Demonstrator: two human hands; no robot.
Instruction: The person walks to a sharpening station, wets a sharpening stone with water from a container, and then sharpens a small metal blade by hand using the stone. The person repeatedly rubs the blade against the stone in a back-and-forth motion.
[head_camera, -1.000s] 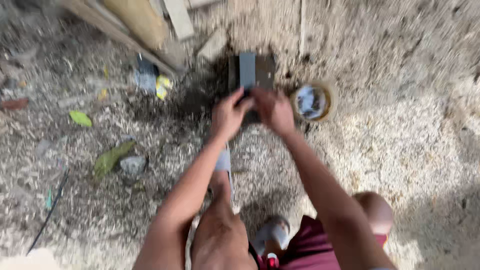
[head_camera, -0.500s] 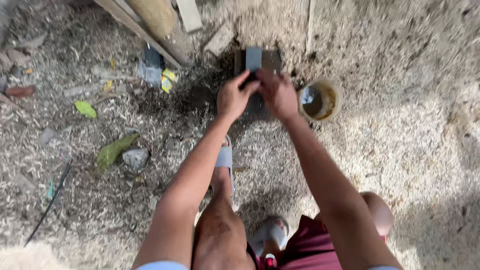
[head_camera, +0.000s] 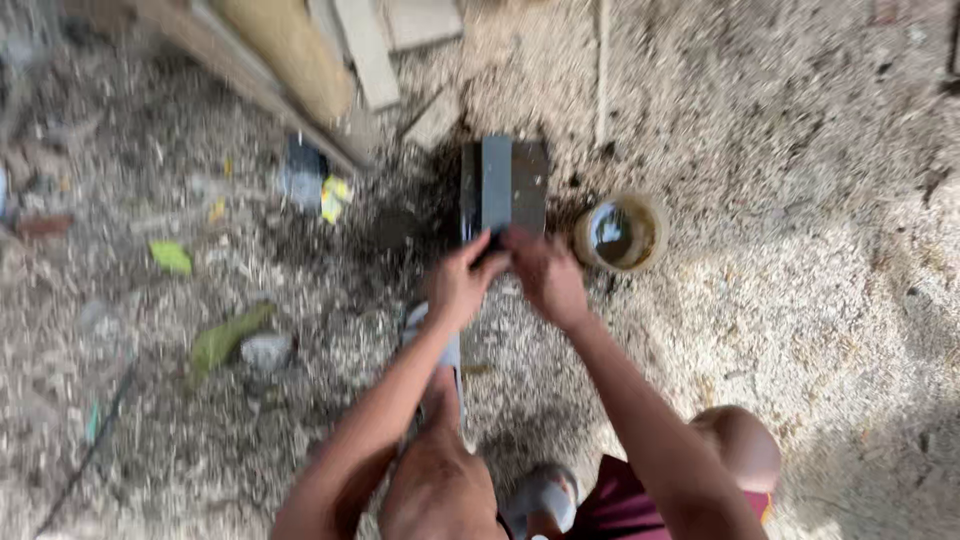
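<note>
Crouching over sawdust-strewn ground, you reach both bare arms forward to a dark, flat rectangular block (head_camera: 527, 185) lying on the ground ahead of your knees. Your left hand (head_camera: 462, 285) and right hand (head_camera: 545, 275) meet at the near end of a grey, narrow rectangular bar (head_camera: 496, 183) that lies lengthwise on the block; the fingers of both curl in around that end, though motion blur makes it hard to tell how firmly either one grips. Just to the right of the block sits a small round tan container (head_camera: 620, 232) holding dark liquid, near your right hand but apart from it. To the upper left, pale wooden planks and offcuts (head_camera: 300, 60) lie in a loose heap. Green leaves (head_camera: 225, 335) and a scrap of yellow litter (head_camera: 333, 197) are scattered across the ground at left. Your feet in grey sandals (head_camera: 545, 495) show at the bottom edge, beneath your arms.
</note>
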